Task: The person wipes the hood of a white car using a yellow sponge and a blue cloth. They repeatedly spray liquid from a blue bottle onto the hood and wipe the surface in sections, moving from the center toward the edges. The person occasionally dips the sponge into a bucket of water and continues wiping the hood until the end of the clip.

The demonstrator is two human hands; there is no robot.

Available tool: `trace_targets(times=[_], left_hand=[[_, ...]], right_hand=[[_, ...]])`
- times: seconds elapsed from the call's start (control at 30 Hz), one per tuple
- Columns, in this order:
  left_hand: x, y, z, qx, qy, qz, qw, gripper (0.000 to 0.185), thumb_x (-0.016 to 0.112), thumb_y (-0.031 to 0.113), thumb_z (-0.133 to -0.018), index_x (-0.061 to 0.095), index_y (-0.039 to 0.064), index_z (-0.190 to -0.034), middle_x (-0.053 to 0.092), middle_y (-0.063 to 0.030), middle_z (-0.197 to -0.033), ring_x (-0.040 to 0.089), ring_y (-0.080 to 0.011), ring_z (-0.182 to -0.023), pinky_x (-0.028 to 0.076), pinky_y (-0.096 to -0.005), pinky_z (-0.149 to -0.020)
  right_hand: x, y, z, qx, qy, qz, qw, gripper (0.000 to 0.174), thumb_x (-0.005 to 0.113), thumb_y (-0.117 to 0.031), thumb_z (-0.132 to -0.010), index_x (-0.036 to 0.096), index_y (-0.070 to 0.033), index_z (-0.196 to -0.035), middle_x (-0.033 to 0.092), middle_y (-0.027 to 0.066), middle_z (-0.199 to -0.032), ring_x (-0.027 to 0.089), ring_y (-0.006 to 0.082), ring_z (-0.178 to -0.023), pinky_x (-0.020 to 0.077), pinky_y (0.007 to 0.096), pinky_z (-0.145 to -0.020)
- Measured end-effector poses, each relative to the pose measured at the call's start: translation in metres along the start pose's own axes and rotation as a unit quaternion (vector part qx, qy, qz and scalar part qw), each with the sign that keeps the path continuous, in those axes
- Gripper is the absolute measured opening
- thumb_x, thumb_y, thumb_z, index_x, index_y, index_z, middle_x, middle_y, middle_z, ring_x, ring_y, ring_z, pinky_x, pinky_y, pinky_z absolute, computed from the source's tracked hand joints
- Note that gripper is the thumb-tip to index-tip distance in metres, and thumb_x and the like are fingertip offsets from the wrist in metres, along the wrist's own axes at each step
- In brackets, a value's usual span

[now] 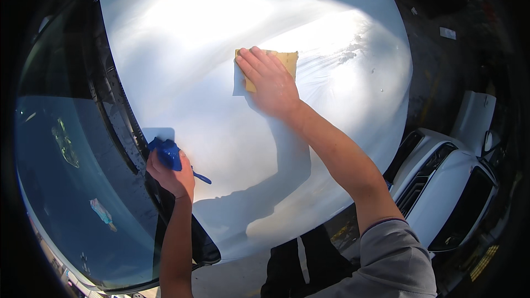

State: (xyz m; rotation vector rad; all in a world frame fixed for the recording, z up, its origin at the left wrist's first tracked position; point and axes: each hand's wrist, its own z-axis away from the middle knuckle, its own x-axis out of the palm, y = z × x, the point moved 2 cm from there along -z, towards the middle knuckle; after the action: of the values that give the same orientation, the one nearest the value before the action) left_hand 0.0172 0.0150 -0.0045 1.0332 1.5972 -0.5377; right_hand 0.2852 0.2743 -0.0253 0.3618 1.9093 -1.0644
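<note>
My right hand (269, 80) lies with fingers outstretched over a flat yellow pad (288, 63), above the middle of a white car bonnet (232, 140). I cannot tell whether the pad is sponge or cloth. The pad casts a shadow just to its left. Near the windscreen edge of the bonnet, my left hand (176, 180) grips a bunched blue cloth (166, 153). A narrow blue end (202, 178) pokes out to the right of that hand. Wet-looking streaks (327, 64) run over the bonnet to the right of the pad.
Along the left side are the car's windscreen (83, 182) and a black wiper (112, 128). An ice-lolly-shaped item (101, 213) shows at the glass. Another white car (447, 186) stands at the lower right. Small pale items, one a rectangle (447, 33), lie on the dark floor.
</note>
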Motion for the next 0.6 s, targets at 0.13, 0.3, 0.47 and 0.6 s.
trace_targets(times=[0.13,0.3,0.47,0.6], left_hand=[[0.004,-0.005,0.004,0.006,0.011,0.002,1.0,0.082,0.093,0.024,-0.085,0.048,0.008,-0.151,0.053,-0.0198,-0.146,0.06,-0.0406,-0.13,0.064,-0.0487,-0.093],[0.0,0.0,0.0,-0.016,-0.002,0.007,1.0,0.079,0.092,0.024,-0.085,0.05,0.007,-0.15,0.052,-0.0196,-0.146,0.06,-0.041,-0.131,0.063,-0.0484,-0.095],[0.001,-0.001,0.0,-0.023,-0.018,0.007,1.0,0.077,0.09,0.028,-0.087,0.05,0.007,-0.15,0.051,-0.0198,-0.147,0.06,-0.0409,-0.131,0.063,-0.0483,-0.095],[0.005,-0.009,0.003,-0.003,0.001,0.013,1.0,0.075,0.083,0.034,-0.093,0.049,0.007,-0.154,0.048,-0.021,-0.148,0.057,-0.0427,-0.134,0.06,-0.052,-0.1]], right_hand=[[-0.024,0.08,-0.023,0.149,0.128,0.146,0.97,0.053,0.052,-0.025,-0.111,0.053,-0.009,-0.16,0.05,0.0111,-0.169,0.042,0.0328,-0.159,0.0321,0.0504,-0.131],[0.016,-0.027,0.012,0.093,0.017,0.068,0.993,0.069,0.061,-0.038,-0.106,0.045,-0.007,-0.166,0.041,0.0119,-0.175,0.037,0.0321,-0.162,0.0277,0.0516,-0.133],[-0.004,-0.001,0.026,0.013,-0.033,0.073,0.997,0.062,0.058,-0.034,-0.11,0.046,-0.01,-0.165,0.038,0.0093,-0.177,0.035,0.0313,-0.164,0.0293,0.0522,-0.132],[-0.041,0.116,-0.006,0.157,0.134,0.161,0.965,0.059,0.048,-0.039,-0.113,0.048,-0.006,-0.163,0.045,0.0134,-0.172,0.037,0.0316,-0.162,0.03,0.0508,-0.131]])
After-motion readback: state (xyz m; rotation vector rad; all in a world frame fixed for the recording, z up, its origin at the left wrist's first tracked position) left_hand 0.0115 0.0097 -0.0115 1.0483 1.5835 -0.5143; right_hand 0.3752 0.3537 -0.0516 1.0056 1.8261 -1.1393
